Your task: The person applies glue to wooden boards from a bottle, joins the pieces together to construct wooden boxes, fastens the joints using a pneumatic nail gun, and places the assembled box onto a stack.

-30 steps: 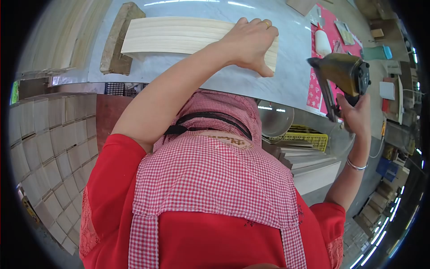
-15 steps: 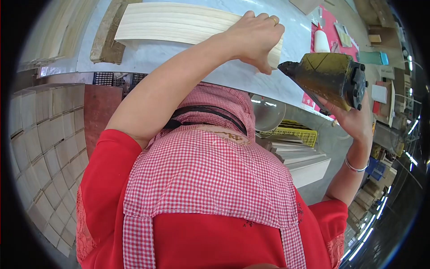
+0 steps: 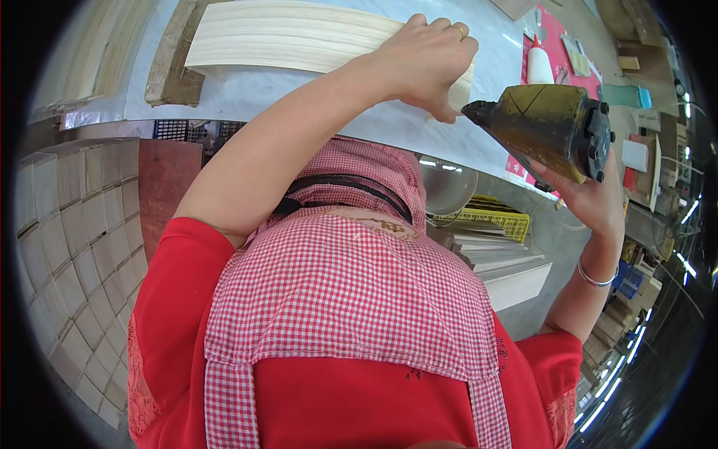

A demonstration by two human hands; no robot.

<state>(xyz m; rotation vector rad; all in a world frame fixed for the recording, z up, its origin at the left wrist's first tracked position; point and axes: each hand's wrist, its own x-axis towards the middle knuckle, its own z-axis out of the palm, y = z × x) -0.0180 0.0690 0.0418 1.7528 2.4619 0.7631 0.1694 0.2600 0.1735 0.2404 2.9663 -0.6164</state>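
My left hand (image 3: 432, 67) is clamped over the right end of a pale wooden board assembly (image 3: 292, 34) on the white table. Its thumb is on the near side and its fingers on the far side. In my right hand (image 3: 591, 196) is a black and yellowish nail gun (image 3: 542, 127), whose nose touches or nearly touches the board's right end beside my left thumb. The tool hides most of my right fingers. Near the board's left end lies a rough brown wood block (image 3: 173, 63).
A white glue bottle (image 3: 538, 66) with a red tip stands on a pink sheet (image 3: 553, 30) at the right. Stacked wooden pieces (image 3: 75, 247) fill the left side. Below the table are a yellow crate (image 3: 499, 223) and thin boards (image 3: 516, 280).
The nail gun has moved left, from over the pink sheet to the board's right end. My left hand keeps its grip, and the board and block sit higher in view.
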